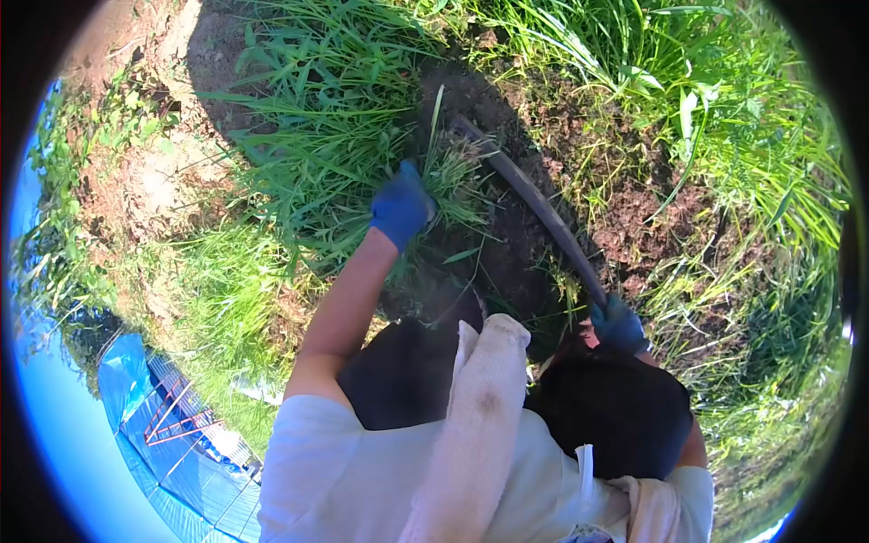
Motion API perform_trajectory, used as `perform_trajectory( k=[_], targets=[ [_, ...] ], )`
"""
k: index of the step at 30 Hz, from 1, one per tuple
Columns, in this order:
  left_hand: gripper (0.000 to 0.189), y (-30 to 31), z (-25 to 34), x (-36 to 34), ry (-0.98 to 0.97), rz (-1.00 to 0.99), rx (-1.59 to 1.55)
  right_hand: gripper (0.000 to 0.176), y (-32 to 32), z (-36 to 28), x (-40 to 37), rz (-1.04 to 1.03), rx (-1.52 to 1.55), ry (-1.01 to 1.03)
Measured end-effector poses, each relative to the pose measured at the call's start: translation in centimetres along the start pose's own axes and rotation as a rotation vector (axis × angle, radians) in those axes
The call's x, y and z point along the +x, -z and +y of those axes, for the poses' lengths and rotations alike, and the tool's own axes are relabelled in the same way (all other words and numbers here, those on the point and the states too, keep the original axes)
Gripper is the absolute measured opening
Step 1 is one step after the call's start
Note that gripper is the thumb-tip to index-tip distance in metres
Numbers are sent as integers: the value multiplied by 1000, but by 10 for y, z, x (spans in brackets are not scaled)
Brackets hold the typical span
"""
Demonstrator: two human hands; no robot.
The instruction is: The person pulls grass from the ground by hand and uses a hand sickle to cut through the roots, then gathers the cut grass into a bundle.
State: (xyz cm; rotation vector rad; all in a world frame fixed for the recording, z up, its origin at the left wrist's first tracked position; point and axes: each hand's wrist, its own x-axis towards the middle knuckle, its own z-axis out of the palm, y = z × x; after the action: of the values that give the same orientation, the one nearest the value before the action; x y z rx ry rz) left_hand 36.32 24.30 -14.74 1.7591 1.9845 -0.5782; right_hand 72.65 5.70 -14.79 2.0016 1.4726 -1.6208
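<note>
My left hand (402, 210), in a blue glove, is closed around a bunch of long green grass (450, 181) with cut-looking stalk ends. More tall grass (330, 118) leans over the soil just beyond it. In a dark blue-green glove, my right hand (619, 328) grips the near end of a long wooden tool handle (543, 208). From there the handle runs forward and left, looking curved in this wide view. Its far end reaches the shaded soil by the grass, where the tool's head cannot be made out.
Bare brown soil (647, 226) with loose roots lies around the handle. Thick grass (742, 100) grows at the right and far side. A towel (480, 407) hangs from my neck over my knees. Blue sheeting on a frame (172, 425) stands at the lower left.
</note>
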Motion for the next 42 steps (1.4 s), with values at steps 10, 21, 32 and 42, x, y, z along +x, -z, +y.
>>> perform_trajectory(
  k=[10, 21, 32, 42],
  targets=[
    [14, -39, -61, -16, -734, -6, 252, 43, -19, 108, -88, 160, -139, -123],
    [22, 40, 62, -7, -294, -273, -62, 37, 41, -25, 42, 311, 232, 10],
    [36, 79, 16, 144, -107, 39, 342, 41, 45, -91, 66, 109, 42, -9],
    [14, 31, 25, 16, -466, 225, 300, 24, 12, 30, -3, 176, 162, 23]
  ],
)
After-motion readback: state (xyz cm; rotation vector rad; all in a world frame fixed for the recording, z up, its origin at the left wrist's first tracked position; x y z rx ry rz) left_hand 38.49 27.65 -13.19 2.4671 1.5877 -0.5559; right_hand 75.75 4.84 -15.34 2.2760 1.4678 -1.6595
